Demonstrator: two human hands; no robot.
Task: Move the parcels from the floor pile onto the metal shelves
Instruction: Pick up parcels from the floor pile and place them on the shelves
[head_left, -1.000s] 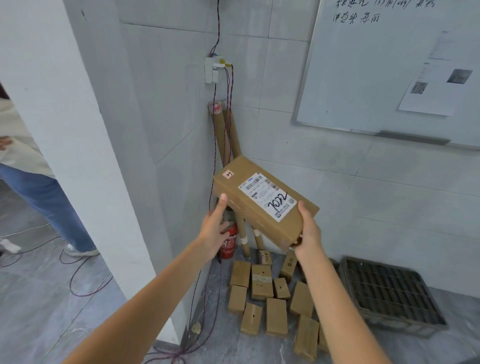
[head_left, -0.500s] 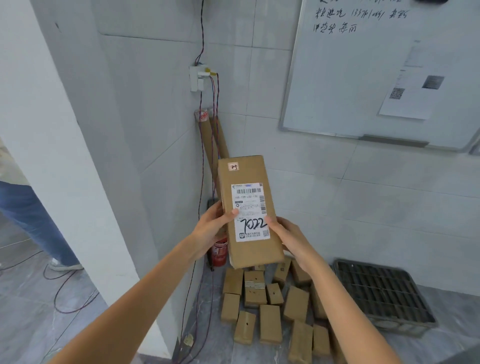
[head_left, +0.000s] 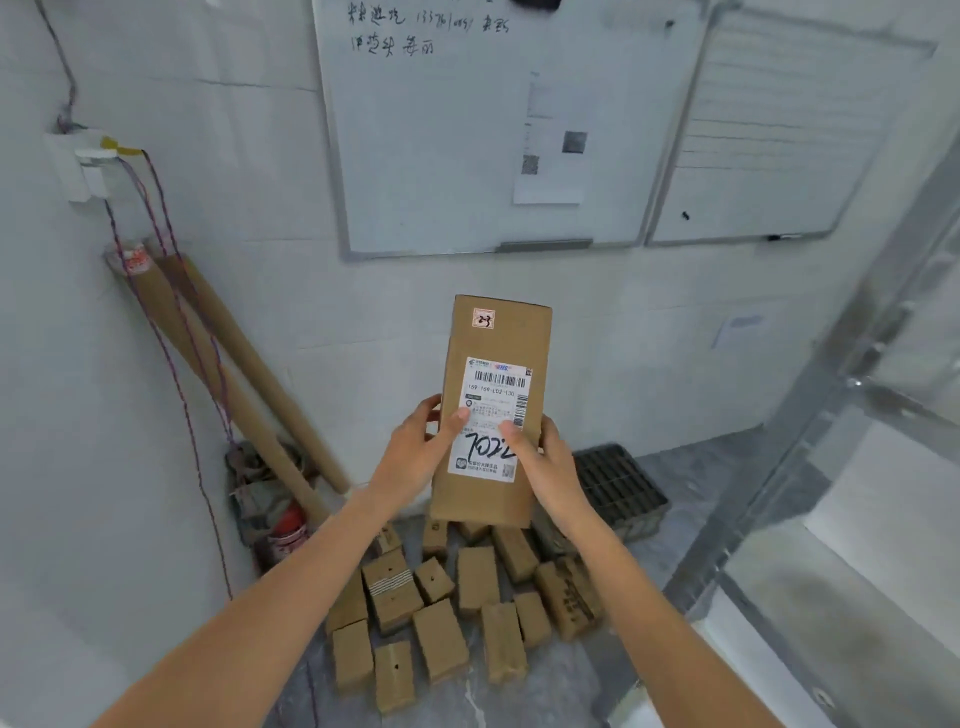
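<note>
I hold a long brown cardboard parcel (head_left: 493, 332) upright in front of me, its white shipping label with "7022" facing me. My left hand (head_left: 418, 449) grips its left edge, thumb on the label. My right hand (head_left: 545, 460) grips its right edge, thumb also on the label. Below it, a pile of several small brown parcels (head_left: 457, 613) lies on the grey floor by the wall. The metal shelves (head_left: 810, 467) rise at the right, with pale shelf boards.
Two whiteboards (head_left: 467, 124) hang on the tiled wall. Long cardboard tubes (head_left: 234, 353) lean in the left corner beside hanging cables (head_left: 171, 332) and a red extinguisher (head_left: 285, 530). A dark slatted crate (head_left: 618, 486) sits on the floor right of the pile.
The parcel turned from tilted to upright with the label facing me. My view swung right, so the shelves came into sight and the person at the left dropped out.
</note>
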